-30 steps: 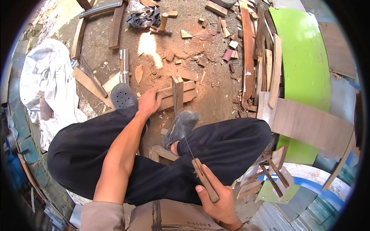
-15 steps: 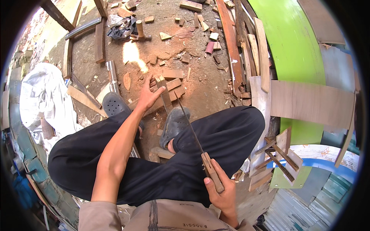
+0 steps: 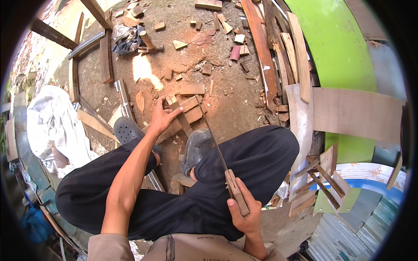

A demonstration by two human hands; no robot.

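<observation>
My left hand (image 3: 162, 118) grips a narrow wood strip (image 3: 181, 116) near its far end, thumb on one side and fingers on the other. The strip slants from that grip down toward my right shoe (image 3: 197, 150) and lies across other wood pieces (image 3: 194, 114). In my right hand (image 3: 247, 216) is the wooden handle of a handsaw (image 3: 214, 143), held close to my lap. Its thin dark blade points away from me, passing over my right shin and shoe. The blade tip appears just right of the strip, beside a short block (image 3: 192, 89); whether it touches any wood I cannot tell.
A hammer (image 3: 149, 43) stands by a black plastic bag (image 3: 127, 40) at the far left. Offcuts litter the ground ahead. Long boards (image 3: 261, 52) and a green panel (image 3: 339, 52) line the right. White cloth (image 3: 54, 122) lies left, and a small wooden frame (image 3: 322, 176) sits right.
The view has shifted slightly, moving the ground leftward and down in the picture. The wood strip leans a little more, with my left hand still on it. My right hand keeps hold of the saw.
</observation>
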